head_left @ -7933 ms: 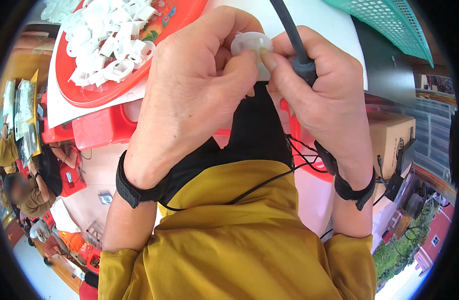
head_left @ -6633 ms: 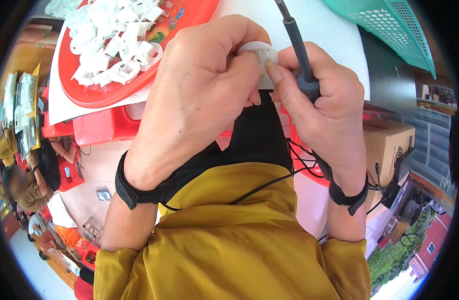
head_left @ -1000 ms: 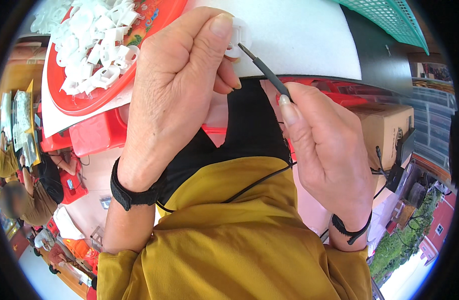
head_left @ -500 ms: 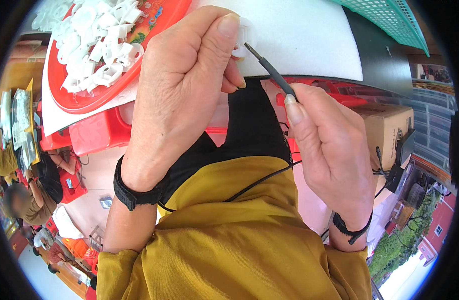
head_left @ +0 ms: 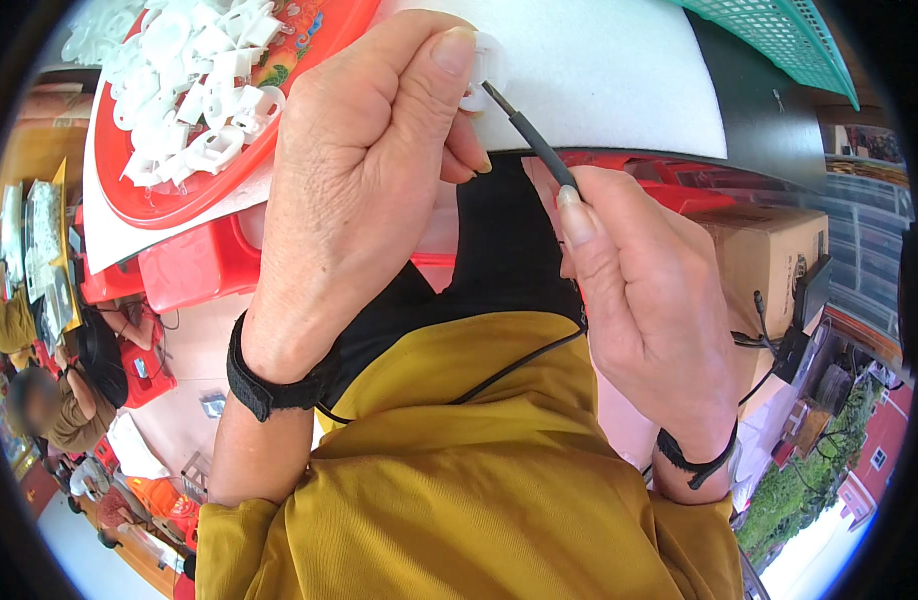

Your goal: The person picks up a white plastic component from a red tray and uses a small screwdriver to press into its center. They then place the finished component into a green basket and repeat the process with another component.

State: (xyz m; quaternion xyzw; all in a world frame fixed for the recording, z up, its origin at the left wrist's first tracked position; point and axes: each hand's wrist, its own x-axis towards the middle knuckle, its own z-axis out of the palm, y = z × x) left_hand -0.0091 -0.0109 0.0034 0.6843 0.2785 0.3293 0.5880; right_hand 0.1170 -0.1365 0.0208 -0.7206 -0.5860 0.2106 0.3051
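Note:
My left hand (head_left: 379, 130) is closed, thumb against fingers, on a small white plastic part (head_left: 486, 62) that sticks out on the right of the thumb. Much of the part is hidden behind the fingers. In my right hand (head_left: 649, 280) is a slim tool with a dark grey sleeve (head_left: 541, 142) and a narrow, blade-like metal tip, gripped between thumb and forefinger. Its tip points up-left and lies at the white part's lower right edge; whether they touch I cannot tell. To the left, a red tray (head_left: 129, 195) holds a heap of similar white plastic parts (head_left: 194, 90).
A white sheet (head_left: 619, 80) covers the dark table (head_left: 769, 130). At the far right is a green mesh basket (head_left: 779, 40). Red stools (head_left: 199, 265) stand under the table edge, and a cardboard box (head_left: 769, 260) sits at right. Another person (head_left: 64, 405) sits far left.
My right hand has shifted slightly up and left with the tool, bringing its tip a little closer to the white part. My left hand stays nearly still.

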